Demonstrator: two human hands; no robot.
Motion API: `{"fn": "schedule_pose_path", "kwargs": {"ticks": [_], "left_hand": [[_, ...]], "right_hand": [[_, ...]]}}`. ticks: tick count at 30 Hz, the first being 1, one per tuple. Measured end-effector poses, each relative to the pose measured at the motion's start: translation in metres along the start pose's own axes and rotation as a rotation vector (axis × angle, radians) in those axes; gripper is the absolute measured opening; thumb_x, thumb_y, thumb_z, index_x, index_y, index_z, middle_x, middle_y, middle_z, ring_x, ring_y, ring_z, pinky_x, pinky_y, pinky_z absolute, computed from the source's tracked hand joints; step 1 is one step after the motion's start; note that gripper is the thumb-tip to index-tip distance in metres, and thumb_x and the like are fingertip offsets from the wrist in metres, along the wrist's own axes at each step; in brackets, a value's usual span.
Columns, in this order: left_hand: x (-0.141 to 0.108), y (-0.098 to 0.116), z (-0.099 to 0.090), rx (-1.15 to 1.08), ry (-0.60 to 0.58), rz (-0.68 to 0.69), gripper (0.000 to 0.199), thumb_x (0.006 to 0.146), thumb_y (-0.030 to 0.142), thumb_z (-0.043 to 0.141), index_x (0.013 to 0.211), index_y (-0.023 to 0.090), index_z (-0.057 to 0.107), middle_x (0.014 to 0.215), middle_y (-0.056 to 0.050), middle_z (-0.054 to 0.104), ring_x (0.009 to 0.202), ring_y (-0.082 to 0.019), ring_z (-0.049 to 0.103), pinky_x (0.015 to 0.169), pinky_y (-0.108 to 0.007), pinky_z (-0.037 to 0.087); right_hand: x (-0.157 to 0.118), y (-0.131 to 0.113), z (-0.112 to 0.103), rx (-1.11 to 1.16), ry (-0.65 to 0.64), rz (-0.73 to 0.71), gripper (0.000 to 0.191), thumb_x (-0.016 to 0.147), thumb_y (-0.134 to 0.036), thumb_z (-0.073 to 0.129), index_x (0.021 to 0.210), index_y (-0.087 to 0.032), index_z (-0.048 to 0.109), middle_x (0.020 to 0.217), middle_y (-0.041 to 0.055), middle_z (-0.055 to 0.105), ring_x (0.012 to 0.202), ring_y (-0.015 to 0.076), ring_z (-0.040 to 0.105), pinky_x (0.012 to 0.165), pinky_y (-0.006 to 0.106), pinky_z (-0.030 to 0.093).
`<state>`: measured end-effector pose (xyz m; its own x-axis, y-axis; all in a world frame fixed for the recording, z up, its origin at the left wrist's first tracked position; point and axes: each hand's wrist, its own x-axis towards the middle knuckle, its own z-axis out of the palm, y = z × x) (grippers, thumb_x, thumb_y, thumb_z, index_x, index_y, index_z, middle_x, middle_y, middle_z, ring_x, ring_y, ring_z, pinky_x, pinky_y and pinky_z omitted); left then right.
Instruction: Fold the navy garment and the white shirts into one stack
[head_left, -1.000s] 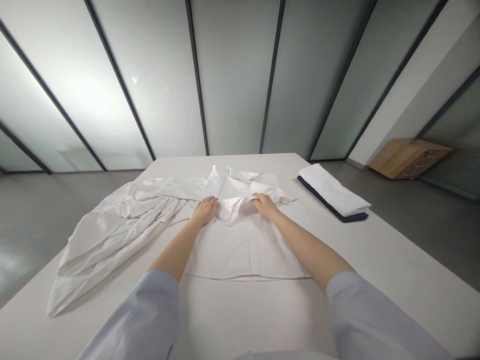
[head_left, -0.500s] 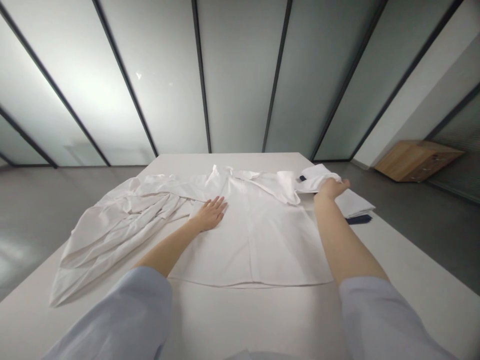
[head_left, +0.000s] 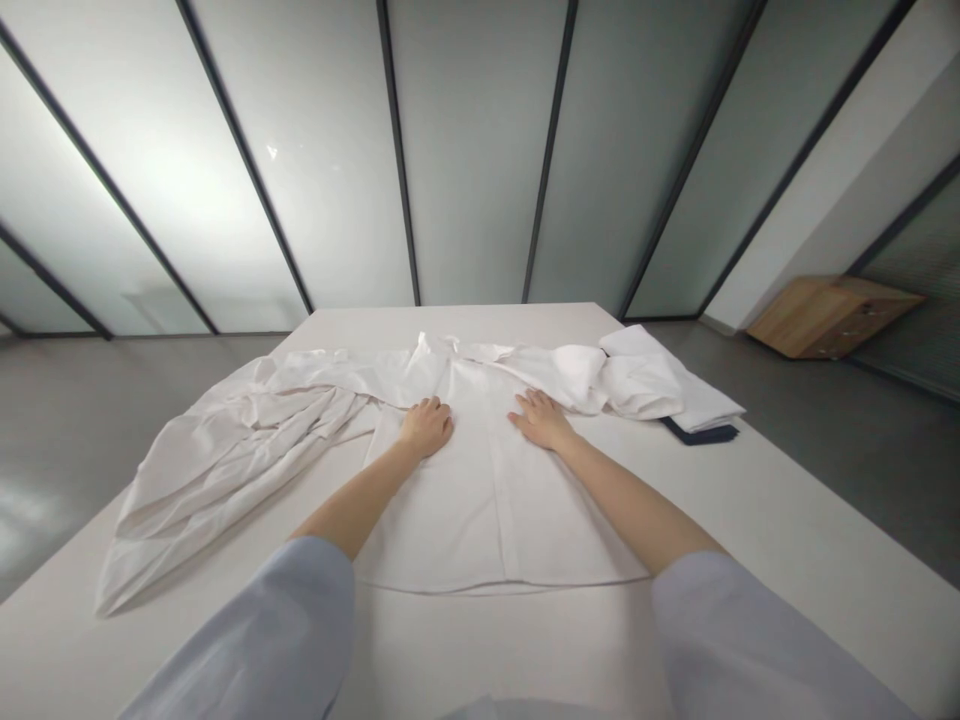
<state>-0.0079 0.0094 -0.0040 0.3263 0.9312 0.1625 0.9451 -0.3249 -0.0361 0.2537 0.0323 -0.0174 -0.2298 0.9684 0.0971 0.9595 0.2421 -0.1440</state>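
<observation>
Two bare hands are resting palm down on the smooth white fabric of a broad shirt-like garment, which we are finding spread over the middle of a pale, flat-topped counter, its curved hem facing us. The left hand is lying left of the garment's centre strip with fingers close together and slightly bent; we are not able to tell whether its grip is pinching any cloth. The right hand is pressing on the other side of the strip, its grip open and its fingers spreading.

Compared with half a second ago, we are seeing the right hand back over the garment's body, whereas it was then holding white cloth out to the right. That loose white fabric end is now lying flatter and farther out, overlapping a neatly folded white cloth, under which a folded navy-blue cloth is showing at the near corner. The left hand is staying near its earlier place, but its fingers are no longer fanning out. On the left, we are noticing a long, creased bunch of white fabric keeping its shape, trailing toward the counter's left edge.
</observation>
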Motion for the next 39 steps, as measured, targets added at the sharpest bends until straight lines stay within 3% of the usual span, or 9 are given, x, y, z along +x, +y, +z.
{"fn": "schedule_pose_path", "kwargs": {"ticks": [4, 8, 14, 17, 19, 21, 26, 31, 39], "left_hand": [[-0.004, -0.003, 0.005, -0.019, -0.012, 0.02, 0.045, 0.093, 0.035, 0.037, 0.135, 0.02, 0.047, 0.144, -0.012, 0.044, 0.132, -0.026, 0.04, 0.105, -0.043, 0.036], [-0.011, -0.001, 0.006, -0.007, -0.067, -0.014, 0.05, 0.094, 0.038, 0.032, 0.14, 0.021, 0.042, 0.149, -0.012, 0.039, 0.137, -0.028, 0.032, 0.105, -0.049, 0.034], [-0.035, 0.005, -0.005, 0.047, -0.135, -0.047, 0.053, 0.093, 0.043, 0.033, 0.141, 0.021, 0.04, 0.15, -0.016, 0.035, 0.137, -0.035, 0.032, 0.1, -0.056, 0.035], [-0.038, 0.006, -0.023, 0.059, -0.274, -0.06, 0.051, 0.09, 0.047, 0.04, 0.13, 0.016, 0.051, 0.137, -0.02, 0.049, 0.124, -0.037, 0.048, 0.092, -0.052, 0.043], [-0.031, 0.007, -0.034, 0.076, -0.34, -0.059, 0.045, 0.089, 0.046, 0.043, 0.119, 0.016, 0.057, 0.119, -0.019, 0.062, 0.11, -0.034, 0.058, 0.088, -0.049, 0.045], [-0.018, 0.008, -0.037, 0.087, -0.275, -0.012, 0.04, 0.091, 0.042, 0.04, 0.115, 0.017, 0.059, 0.11, -0.015, 0.066, 0.106, -0.03, 0.061, 0.09, -0.046, 0.044], [0.014, 0.005, -0.008, -0.053, -0.012, 0.082, 0.046, 0.095, 0.038, 0.032, 0.134, 0.018, 0.044, 0.138, -0.012, 0.051, 0.125, -0.022, 0.049, 0.101, -0.036, 0.038], [0.019, 0.0, 0.019, -0.067, -0.054, -0.015, 0.059, 0.094, 0.05, 0.032, 0.142, 0.017, 0.038, 0.15, -0.014, 0.036, 0.14, -0.027, 0.03, 0.112, -0.041, 0.024], [-0.001, 0.009, 0.019, -0.057, -0.113, -0.068, 0.067, 0.092, 0.057, 0.027, 0.147, 0.02, 0.03, 0.154, -0.016, 0.028, 0.142, -0.033, 0.021, 0.11, -0.052, 0.021]], "right_hand": [[-0.004, -0.003, 0.005, -0.079, -0.067, 0.023, 0.065, 0.094, -0.055, 0.031, 0.146, -0.016, 0.034, 0.154, 0.0146, 0.027, 0.142, 0.0307, 0.021, 0.112, 0.045, 0.019], [-0.014, -0.006, -0.001, -0.096, -0.079, -0.014, 0.065, 0.093, -0.056, 0.033, 0.145, -0.018, 0.036, 0.153, 0.0139, 0.03, 0.141, 0.0312, 0.023, 0.111, 0.044, 0.021], [-0.05, -0.014, -0.007, -0.131, -0.01, -0.083, 0.056, 0.096, -0.052, 0.031, 0.136, -0.018, 0.048, 0.145, 0.0141, 0.043, 0.131, 0.0284, 0.039, 0.106, 0.041, 0.029], [-0.055, -0.016, -0.019, -0.153, -0.023, -0.077, 0.053, 0.096, -0.053, 0.029, 0.123, -0.017, 0.058, 0.13, 0.0151, 0.057, 0.12, 0.0282, 0.05, 0.099, 0.04, 0.035], [-0.048, -0.018, -0.029, -0.156, -0.047, -0.051, 0.053, 0.096, -0.053, 0.028, 0.114, -0.017, 0.063, 0.117, 0.0154, 0.064, 0.111, 0.0279, 0.056, 0.094, 0.039, 0.038], [-0.035, -0.02, -0.036, -0.149, -0.042, -0.03, 0.051, 0.096, -0.051, 0.03, 0.113, -0.017, 0.063, 0.115, 0.0151, 0.065, 0.108, 0.0278, 0.057, 0.092, 0.037, 0.04], [-0.005, -0.028, -0.026, -0.105, -0.005, 0.021, 0.048, 0.096, -0.05, 0.033, 0.121, -0.018, 0.059, 0.126, 0.0148, 0.059, 0.115, 0.0282, 0.054, 0.096, 0.038, 0.038], [0.012, -0.024, -0.003, -0.116, 0.021, 0.117, 0.054, 0.095, -0.051, 0.033, 0.132, -0.017, 0.051, 0.14, 0.0172, 0.047, 0.129, 0.0314, 0.041, 0.104, 0.045, 0.03], [0.035, -0.011, 0.001, -0.071, -0.1, 0.118, 0.069, 0.095, -0.053, 0.029, 0.148, -0.01, 0.028, 0.155, 0.0183, 0.022, 0.143, 0.0309, 0.015, 0.114, 0.042, 0.014]]}}
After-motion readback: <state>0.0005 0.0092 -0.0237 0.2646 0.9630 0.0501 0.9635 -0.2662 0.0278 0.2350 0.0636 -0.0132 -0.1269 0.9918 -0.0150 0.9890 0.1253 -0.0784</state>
